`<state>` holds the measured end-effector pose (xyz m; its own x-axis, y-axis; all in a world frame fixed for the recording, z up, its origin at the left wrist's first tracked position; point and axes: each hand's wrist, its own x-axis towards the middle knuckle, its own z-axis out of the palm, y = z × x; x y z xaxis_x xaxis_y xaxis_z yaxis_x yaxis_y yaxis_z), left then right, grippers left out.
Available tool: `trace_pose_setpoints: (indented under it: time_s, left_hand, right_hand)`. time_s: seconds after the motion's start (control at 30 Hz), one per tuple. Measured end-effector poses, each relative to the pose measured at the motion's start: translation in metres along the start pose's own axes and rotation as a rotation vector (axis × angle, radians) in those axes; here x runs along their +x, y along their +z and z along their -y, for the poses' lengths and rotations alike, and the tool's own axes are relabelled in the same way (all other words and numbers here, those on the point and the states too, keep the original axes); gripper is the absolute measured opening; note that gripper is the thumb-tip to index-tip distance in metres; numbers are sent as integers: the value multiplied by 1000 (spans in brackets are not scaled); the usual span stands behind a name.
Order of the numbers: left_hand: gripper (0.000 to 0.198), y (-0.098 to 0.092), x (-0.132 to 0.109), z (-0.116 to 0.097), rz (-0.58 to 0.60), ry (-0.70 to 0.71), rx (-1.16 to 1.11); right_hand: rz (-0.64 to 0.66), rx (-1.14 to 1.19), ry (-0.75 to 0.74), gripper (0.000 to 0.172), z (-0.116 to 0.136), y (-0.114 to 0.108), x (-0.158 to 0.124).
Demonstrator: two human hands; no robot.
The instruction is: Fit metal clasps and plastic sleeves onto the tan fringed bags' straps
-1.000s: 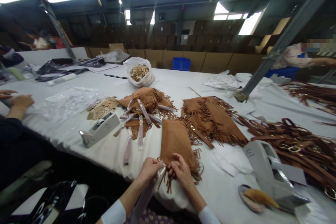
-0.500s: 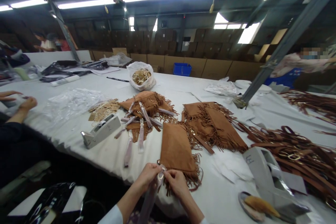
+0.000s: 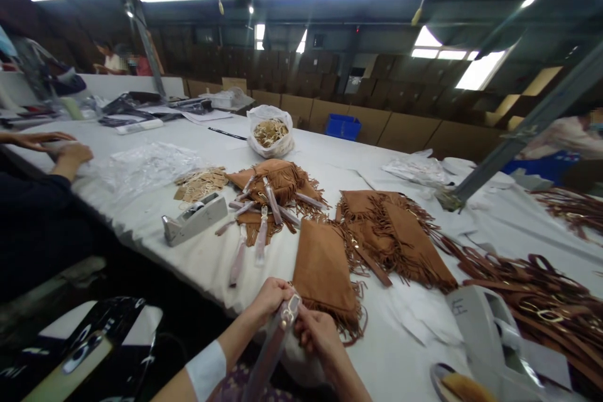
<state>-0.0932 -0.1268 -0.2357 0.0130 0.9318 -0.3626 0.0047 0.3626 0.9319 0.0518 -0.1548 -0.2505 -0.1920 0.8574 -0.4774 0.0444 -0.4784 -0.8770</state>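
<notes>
My left hand [image 3: 272, 299] pinches the upper end of a plastic-wrapped strap [image 3: 269, 355] with a gold-coloured clasp, beside the lower left corner of a brown fringed bag [image 3: 323, 264]. My right hand [image 3: 321, 330] has its fingers closed at the other side of that clasp, by the bag's bottom edge. The strap hangs down toward my lap. Flat on the table lies the bag, its fringe spread at the right and below. More fringed bags [image 3: 400, 232] lie behind it, and another pile of bags [image 3: 276, 179] carries several wrapped straps.
Tape dispensers stand at left [image 3: 195, 218] and right [image 3: 494, 333]. Brown straps [image 3: 541, 295] are heaped at the right. Tan tags [image 3: 200, 183], clear plastic [image 3: 148, 163] and a white bag of tan pieces [image 3: 269, 132] lie farther back. A co-worker's hands [image 3: 70, 149] are at far left.
The view has swung left, so things sit farther right. My hands have turned the strap's clasp end up, and its gold hardware shows more clearly. The co-worker's hands have come closer together.
</notes>
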Motion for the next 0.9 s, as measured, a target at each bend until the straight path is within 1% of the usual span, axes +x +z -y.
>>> trace_pose_setpoints:
  time_s: [0.07, 0.13, 0.2, 0.27, 0.3, 0.33, 0.37, 0.43, 0.47, 0.5, 0.6, 0.7, 0.8, 0.9]
  left_hand:
    - [23, 0, -1, -2, 12, -1, -24]
    - [29, -1, -3, -3, 17, 15, -33]
    - [36, -5, -7, -4, -10, 45, -31]
    - [43, -11, -17, -3, -66, 73, -21]
    - [47, -14, -23, -2, -69, 74, -6]
    - [51, -17, -30, 0, -36, 59, 10]
    - [55, -20, -37, 2, 31, 25, 21]
    - [61, -25, -50, 6, 197, -77, 12]
    - [63, -26, -55, 9, 251, -127, -12]
    - [63, -26, -58, 11, 266, -165, -52]
    - [59, -23, -59, 19, 191, -201, -191]
    - [52, -17, -56, 25, 79, -161, -279]
    - [54, -14, -55, 23, 6, -62, -213]
    - [57, -15, -58, 18, 8, -6, -119]
  right_hand:
    - [98, 103, 70, 43, 4, 6, -6]
    - [141, 205, 113, 34, 8, 13, -9]
    - [152, 264, 113, 30, 12, 18, -8]
    - [144, 302, 97, 29, 13, 20, -6]
    - [139, 322, 93, 29, 13, 20, -5]
    - [137, 344, 93, 30, 13, 20, -4]
    - [137, 364, 95, 30, 13, 20, -3]
    - [152, 390, 106, 31, 12, 20, -3]
    - [161, 396, 112, 30, 11, 21, -3]
    - [167, 397, 116, 29, 11, 21, -3]
    - [176, 371, 132, 26, 11, 23, -4]
    - [181, 356, 149, 25, 12, 25, -4]
    - [193, 423, 230, 23, 14, 25, -1]
    - [218, 497, 366, 23, 15, 24, 4]
